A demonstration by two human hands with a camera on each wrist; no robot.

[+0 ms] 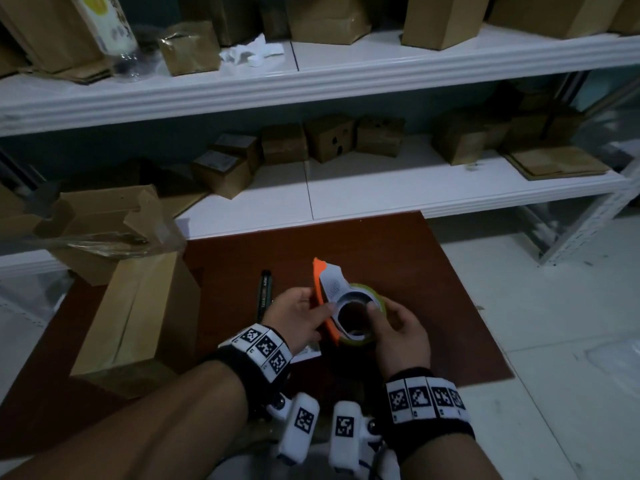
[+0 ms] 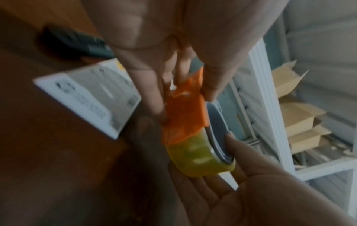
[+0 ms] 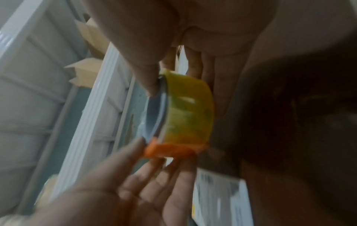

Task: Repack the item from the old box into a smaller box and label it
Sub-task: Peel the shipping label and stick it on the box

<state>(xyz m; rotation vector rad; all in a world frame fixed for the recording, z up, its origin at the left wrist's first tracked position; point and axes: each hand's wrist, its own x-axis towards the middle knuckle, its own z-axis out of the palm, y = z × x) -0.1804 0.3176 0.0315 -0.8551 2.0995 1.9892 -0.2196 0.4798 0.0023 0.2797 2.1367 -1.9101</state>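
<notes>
Both your hands, left (image 1: pixel 297 315) and right (image 1: pixel 401 332), hold the tape roll (image 1: pixel 356 315) (orange cutter (image 1: pixel 320 292) attached), fingers curled round it above the worktop (image 1: pixel 398 258).

Both wrist views are motion-blurred — print on the white label sheet (image 2: pixel 90 99) cannot be read. In the head view, the left hand (image 1: pixel 298 320) covers most of that sheet and the lower end of the black marker (image 1: pixel 265 289). The tape roll (image 1: pixel 356 315) hides the right hand's (image 1: pixel 401 336) fingertips. Text on the roll's paper tag (image 1: pixel 334 284) is too small to read. The brown board's (image 1: pixel 398 271) near edge is hidden behind both forearms.
</notes>
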